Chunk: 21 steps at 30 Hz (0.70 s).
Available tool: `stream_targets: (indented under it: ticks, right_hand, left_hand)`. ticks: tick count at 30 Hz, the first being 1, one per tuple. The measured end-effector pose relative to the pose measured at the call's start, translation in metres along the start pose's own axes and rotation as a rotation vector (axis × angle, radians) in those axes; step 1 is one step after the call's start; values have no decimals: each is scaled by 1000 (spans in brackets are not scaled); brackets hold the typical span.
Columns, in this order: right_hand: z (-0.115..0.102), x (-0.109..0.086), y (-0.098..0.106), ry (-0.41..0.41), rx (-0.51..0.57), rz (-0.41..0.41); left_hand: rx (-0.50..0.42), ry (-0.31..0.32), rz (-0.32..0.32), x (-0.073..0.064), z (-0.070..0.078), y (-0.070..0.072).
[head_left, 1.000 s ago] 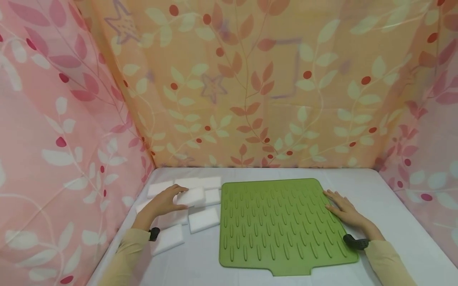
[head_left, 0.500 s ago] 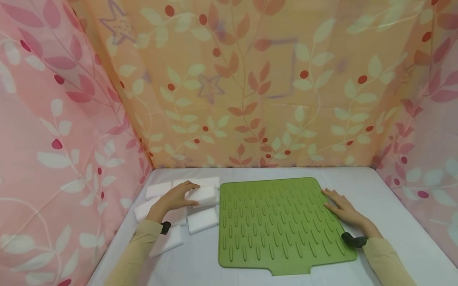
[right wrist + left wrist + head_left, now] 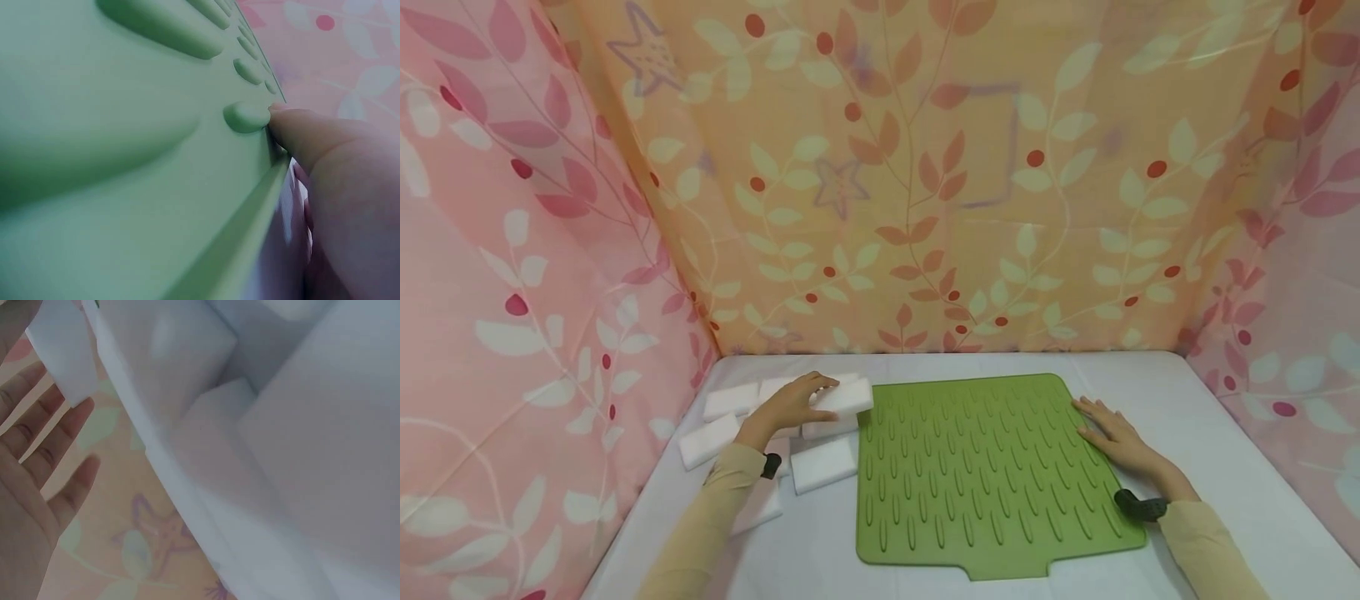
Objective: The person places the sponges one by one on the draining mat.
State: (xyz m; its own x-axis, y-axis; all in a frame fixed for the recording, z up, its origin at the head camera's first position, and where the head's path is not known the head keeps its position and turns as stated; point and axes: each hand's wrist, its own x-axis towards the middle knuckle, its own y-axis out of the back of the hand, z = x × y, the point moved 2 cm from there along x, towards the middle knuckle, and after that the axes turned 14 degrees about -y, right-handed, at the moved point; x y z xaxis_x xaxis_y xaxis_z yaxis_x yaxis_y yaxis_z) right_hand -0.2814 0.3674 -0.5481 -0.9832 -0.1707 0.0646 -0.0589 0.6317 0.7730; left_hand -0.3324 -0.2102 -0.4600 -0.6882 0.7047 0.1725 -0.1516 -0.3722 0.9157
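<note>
My left hand [image 3: 788,407] pinches a white sponge block [image 3: 847,396] between thumb and fingers. It is held raised above other white blocks, its right end reaching the upper left corner of a green ridged mat [image 3: 955,467]. In the left wrist view, the same hand [image 3: 28,469] has the held block [image 3: 65,353] at its fingertips. My right hand [image 3: 1120,442] rests along the mat's right edge, fingers extended. The right wrist view shows that hand's thumb [image 3: 306,134] touching the mat [image 3: 144,237] at its edge beside a raised ridge; the other fingers are mostly hidden.
Several white sponge blocks lie left of the mat, including one at its lower left [image 3: 823,465] and one farther left [image 3: 710,440]. All lie on a white-covered table [image 3: 805,554]. Floral curtains [image 3: 887,208] stand behind and at both sides.
My left hand has moved right and slightly away from me with the sponge block, from over the other blocks to the mat's upper left corner. The right hand has stayed put.
</note>
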Motion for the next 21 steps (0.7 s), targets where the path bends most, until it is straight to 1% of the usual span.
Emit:
stream_targets:
  ticks: [5, 10, 15, 21]
  right_hand:
    - [-2, -1, 0, -1, -4, 5]
    - [-4, -2, 1, 5, -5, 27]
    - [-4, -2, 0, 3, -13, 29]
    - [-2, -3, -1, -2, -20, 30]
  left_hand:
    - [71, -21, 20, 11, 3, -4]
    - [92, -32, 24, 21, 4, -11]
    - [139, -36, 18, 31, 5, -19]
    - [169, -40, 15, 44, 10, -26]
